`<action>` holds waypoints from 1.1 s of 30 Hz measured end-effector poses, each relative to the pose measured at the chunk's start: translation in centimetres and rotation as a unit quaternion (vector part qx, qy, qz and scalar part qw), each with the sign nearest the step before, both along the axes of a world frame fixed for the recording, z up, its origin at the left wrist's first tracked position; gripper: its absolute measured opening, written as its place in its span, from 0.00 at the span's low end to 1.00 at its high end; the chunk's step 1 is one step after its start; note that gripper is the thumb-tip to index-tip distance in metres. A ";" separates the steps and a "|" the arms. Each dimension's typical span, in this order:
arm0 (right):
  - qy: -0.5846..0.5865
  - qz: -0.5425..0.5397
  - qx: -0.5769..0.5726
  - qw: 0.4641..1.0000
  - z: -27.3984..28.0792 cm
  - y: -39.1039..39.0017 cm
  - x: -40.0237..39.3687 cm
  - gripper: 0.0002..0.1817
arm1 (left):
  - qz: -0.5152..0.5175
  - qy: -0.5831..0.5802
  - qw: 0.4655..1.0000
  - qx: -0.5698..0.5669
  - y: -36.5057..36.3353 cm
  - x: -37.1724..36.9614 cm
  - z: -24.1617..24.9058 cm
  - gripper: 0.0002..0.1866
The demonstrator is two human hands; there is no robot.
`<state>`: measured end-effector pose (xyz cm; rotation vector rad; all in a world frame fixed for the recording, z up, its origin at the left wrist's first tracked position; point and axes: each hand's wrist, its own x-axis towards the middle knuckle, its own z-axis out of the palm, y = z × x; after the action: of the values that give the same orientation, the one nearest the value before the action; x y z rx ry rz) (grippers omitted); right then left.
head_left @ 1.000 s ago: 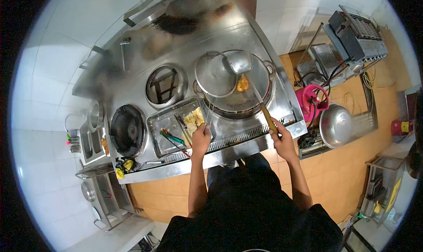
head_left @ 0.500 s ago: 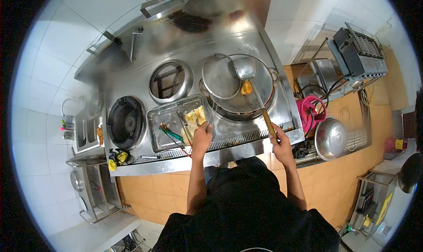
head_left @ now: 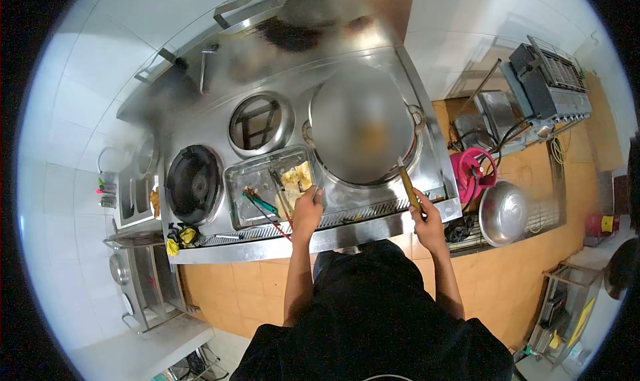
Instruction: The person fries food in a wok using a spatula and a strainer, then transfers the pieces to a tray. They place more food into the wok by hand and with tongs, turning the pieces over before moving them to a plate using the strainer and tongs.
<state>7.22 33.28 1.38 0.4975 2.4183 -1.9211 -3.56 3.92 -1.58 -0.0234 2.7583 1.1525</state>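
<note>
My left hand [head_left: 307,212] is wrapped round the handle of a strainer, near the right edge of a metal tray [head_left: 233,204]. Pale yellow food pieces [head_left: 297,177], tongs with green grips [head_left: 261,201] and other utensils lie in that tray. My right hand [head_left: 427,216] grips the wooden handle of a ladle [head_left: 407,186] in front of the wok. A round grey blur covers most of the wok [head_left: 417,116], with a faint orange patch in it; the heads of the strainer and ladle are hidden there.
Left of the tray sits a black burner [head_left: 193,184]; behind it, a round metal ring [head_left: 288,124]. A yellow cloth [head_left: 188,236] lies at the front left corner. Right of the stove are a pink bucket [head_left: 460,174], a metal bowl [head_left: 503,213] and a small stove [head_left: 553,81].
The wok's interior, the strainer's mesh and the ladle's bowl, visible before, are now covered by a grey blur. Both hands keep their grips and have hardly moved.
</note>
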 end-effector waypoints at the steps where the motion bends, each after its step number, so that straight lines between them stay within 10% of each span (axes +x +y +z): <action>1: 0.022 -0.006 0.003 1.000 -0.2 0.0 -0.2 0.25 | 0.008 -0.005 1.000 -0.002 0.1 0.0 0.0 0.11; 33: -0.017 0.021 -0.014 1.000 -0.2 -0.6 0.4 0.24 | -0.004 0.050 0.998 -0.030 1.8 1.2 -0.2 0.09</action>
<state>7.66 32.68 1.20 0.4719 2.3588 -1.9099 -2.33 5.70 -1.79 0.0392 2.8779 1.0967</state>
